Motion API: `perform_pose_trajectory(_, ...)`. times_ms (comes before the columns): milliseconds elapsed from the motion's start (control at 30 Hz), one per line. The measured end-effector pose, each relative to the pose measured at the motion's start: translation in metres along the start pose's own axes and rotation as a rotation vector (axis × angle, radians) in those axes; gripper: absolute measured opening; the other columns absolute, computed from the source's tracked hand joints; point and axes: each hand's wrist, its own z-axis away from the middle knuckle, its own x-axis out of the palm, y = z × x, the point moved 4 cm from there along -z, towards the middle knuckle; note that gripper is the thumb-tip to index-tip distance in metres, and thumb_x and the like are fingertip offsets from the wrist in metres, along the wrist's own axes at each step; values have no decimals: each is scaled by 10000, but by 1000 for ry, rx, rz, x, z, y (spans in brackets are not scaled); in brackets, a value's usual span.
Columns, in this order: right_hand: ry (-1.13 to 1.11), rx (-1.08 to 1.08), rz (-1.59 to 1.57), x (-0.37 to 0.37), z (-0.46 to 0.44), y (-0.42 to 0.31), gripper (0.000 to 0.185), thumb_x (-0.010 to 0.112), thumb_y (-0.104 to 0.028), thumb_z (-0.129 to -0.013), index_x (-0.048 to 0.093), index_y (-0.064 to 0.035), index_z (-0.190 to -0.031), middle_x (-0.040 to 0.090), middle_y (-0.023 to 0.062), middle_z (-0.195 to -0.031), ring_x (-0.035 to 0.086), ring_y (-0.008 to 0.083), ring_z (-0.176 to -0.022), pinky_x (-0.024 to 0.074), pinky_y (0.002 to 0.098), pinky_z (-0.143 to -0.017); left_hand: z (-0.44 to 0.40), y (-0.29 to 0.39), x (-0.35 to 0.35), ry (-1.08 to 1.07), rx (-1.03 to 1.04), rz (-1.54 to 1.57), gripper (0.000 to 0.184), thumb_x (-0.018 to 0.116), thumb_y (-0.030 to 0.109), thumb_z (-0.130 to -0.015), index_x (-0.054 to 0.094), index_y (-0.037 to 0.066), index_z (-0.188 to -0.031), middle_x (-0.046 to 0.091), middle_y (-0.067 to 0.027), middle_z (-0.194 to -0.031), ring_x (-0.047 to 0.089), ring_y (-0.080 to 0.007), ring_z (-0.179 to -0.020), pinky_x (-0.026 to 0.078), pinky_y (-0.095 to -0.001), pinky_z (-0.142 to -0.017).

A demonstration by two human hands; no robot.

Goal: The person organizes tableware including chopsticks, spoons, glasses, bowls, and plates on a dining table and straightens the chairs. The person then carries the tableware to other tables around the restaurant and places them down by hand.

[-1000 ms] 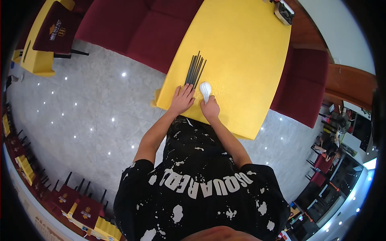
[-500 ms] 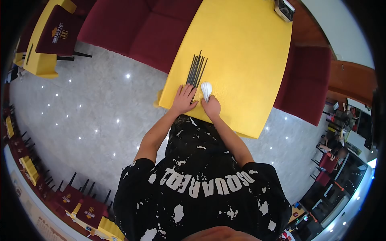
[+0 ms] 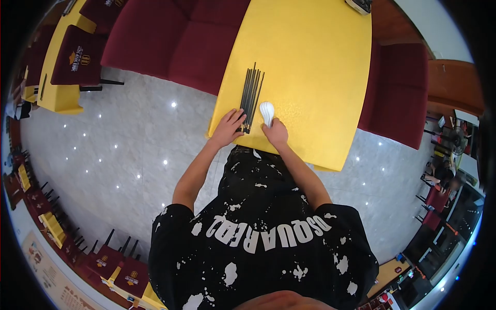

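A bundle of dark chopsticks (image 3: 251, 95) lies lengthwise on the yellow table (image 3: 305, 62), close to its near edge, with the ends uneven. My left hand (image 3: 227, 128) rests at the bundle's left side near the lower ends, its fingers stretched out and touching the chopsticks. To the right of them is a nested stack of white soup spoons (image 3: 267, 109), bowls pointing away from me. My right hand (image 3: 276, 133) is closed round the handles, which its fingers partly hide.
A maroon bench (image 3: 170, 46) flanks the table on the left and a maroon seat (image 3: 395, 93) on the right. A dark and silver box (image 3: 360, 5) sits at the far right corner. More yellow tables and chairs stand around; a person is far off at right.
My left hand has shifted left off the top of the chopsticks to their side, so their lower ends now show. My right hand still holds the spoons. The view has turned slightly.
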Motion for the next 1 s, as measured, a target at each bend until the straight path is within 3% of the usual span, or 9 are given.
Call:
perform_pose_trajectory(100,-61,17,-10,0,0,1,432,710,-382,-797,630,-10,-1002,691,219,-933,680,404,-879,542,498,-768,-2,1,1,11,5,-18,719,812,250,-739,544,83,-1385,411,-133,-1532,375,-379,-1393,357,-453,-1143)
perform_pose_trajectory(367,-33,-1,-1,0,-3,4,443,706,-414,-782,635,-4,-935,701,212,-879,689,396,-837,545,485,-738,5,6,10,104,48,-26,434,807,208,-747,665,134,-1150,491,-132,-1445,411,-387,-1370,373,-489,-1129)
perform_pose_trajectory(667,-11,3,2,11,-5,10,423,707,-390,-797,624,0,-938,697,224,-890,689,403,-855,546,493,-744,-4,37,6,-49,-54,-29,624,704,206,-821,517,150,-1414,291,-226,-1567,278,-504,-1420,314,-538,-1160)
perform_pose_trajectory(1000,24,-101,93,13,2,-4,449,679,-420,-862,583,-3,-999,677,231,-933,684,424,-848,558,516,-724,-12,52,36,118,-158,-84,520,674,193,-858,545,113,-1355,308,-271,-1537,268,-569,-1389,330,-577,-1133)
